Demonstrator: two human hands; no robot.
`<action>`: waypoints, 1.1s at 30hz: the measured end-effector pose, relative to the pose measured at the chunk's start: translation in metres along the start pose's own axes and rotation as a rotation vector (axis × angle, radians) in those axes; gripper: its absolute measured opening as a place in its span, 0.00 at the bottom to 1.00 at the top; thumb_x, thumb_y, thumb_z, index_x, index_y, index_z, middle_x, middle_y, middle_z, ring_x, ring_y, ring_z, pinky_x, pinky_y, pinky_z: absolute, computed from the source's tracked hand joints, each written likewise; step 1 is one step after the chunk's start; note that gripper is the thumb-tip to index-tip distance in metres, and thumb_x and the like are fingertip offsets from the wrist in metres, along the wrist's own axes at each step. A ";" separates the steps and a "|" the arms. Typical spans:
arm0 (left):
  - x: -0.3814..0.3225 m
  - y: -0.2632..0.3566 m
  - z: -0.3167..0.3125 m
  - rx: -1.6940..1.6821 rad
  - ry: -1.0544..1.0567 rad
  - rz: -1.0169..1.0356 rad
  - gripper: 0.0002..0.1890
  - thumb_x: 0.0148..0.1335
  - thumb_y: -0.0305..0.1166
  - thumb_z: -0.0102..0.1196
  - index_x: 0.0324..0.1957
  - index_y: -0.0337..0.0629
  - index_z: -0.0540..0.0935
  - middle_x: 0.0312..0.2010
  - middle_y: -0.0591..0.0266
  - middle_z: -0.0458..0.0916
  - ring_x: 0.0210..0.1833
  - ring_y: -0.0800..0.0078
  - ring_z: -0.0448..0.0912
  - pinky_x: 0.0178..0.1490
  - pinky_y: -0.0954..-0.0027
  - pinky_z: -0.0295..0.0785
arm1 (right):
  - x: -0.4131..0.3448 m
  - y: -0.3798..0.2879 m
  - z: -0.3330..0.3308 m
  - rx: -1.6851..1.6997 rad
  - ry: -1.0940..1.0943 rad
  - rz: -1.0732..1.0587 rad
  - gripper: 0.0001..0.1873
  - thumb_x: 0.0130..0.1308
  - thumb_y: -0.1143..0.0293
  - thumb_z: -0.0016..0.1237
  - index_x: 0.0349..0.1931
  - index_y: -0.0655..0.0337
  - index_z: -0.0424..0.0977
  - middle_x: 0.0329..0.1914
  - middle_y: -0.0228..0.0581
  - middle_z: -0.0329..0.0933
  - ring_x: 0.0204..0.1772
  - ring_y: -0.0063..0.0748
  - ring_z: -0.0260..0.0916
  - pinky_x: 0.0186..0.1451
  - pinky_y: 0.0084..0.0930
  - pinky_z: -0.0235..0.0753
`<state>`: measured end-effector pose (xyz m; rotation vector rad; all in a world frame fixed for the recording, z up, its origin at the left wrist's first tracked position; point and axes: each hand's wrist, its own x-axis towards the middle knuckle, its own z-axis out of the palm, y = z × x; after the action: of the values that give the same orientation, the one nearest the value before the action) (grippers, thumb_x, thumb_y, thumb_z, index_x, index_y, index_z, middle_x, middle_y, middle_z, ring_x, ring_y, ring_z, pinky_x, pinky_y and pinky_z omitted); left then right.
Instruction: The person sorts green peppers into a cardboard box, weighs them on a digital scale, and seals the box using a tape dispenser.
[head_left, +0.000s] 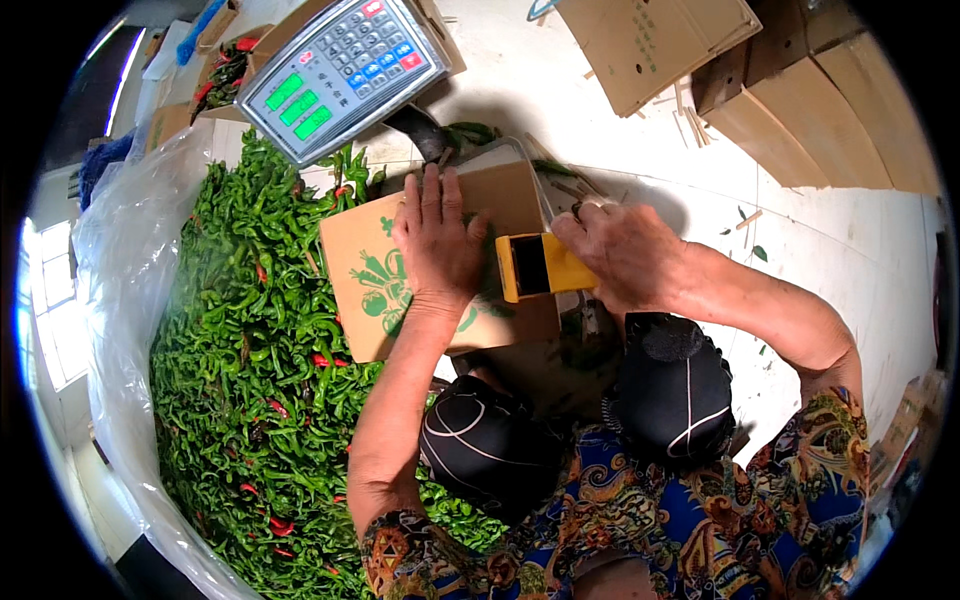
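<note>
A cardboard box (352, 300) with green vegetable prints lies before me over a scale's platform, its printed face up. My left hand (442, 236) rests flat on that face with the fingers stretched forward. In my right hand (622, 244), the fingers are closed round a yellow tool (566, 264), perhaps a tape dispenser, whose dark hollow end lies over the right part of the box. The digital scale display (341, 75) stands beyond the box, its green readouts lit. A large heap of green peppers (255, 375), with some red ones among them, lies at the left.
Clear plastic sheeting (112, 300) borders the peppers on the left. Folded cardboard (652, 45) and stacked cartons (810, 112) stand at the upper right. Another box of peppers (225, 82) is at the upper left. Scraps and leaves (750, 220) lie on the pale tiled floor.
</note>
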<state>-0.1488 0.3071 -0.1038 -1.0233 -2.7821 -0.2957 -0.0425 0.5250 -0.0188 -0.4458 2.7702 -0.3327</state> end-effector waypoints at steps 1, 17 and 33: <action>0.001 0.001 0.000 0.001 -0.005 -0.008 0.33 0.62 0.39 0.56 0.69 0.43 0.65 0.69 0.54 0.63 0.73 0.51 0.57 0.70 0.51 0.51 | -0.001 0.002 0.003 0.010 -0.002 0.013 0.33 0.46 0.66 0.64 0.53 0.67 0.65 0.36 0.50 0.76 0.41 0.47 0.79 0.35 0.37 0.79; 0.006 0.006 -0.009 0.046 -0.155 -0.097 0.36 0.62 0.37 0.58 0.71 0.48 0.61 0.73 0.61 0.59 0.76 0.56 0.53 0.74 0.53 0.47 | -0.052 0.103 0.131 0.260 0.221 0.006 0.15 0.59 0.64 0.46 0.41 0.62 0.62 0.33 0.49 0.67 0.37 0.54 0.74 0.38 0.43 0.78; 0.005 0.006 -0.009 0.059 -0.102 -0.085 0.34 0.64 0.40 0.54 0.71 0.47 0.62 0.71 0.60 0.61 0.75 0.56 0.55 0.73 0.53 0.48 | -0.035 0.086 0.156 -0.134 -0.093 0.164 0.25 0.53 0.72 0.51 0.53 0.65 0.63 0.32 0.46 0.75 0.32 0.39 0.77 0.30 0.39 0.76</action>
<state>-0.1474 0.3128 -0.0932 -0.9328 -2.9115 -0.1752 0.0190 0.5883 -0.1767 -0.2552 2.7245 -0.0849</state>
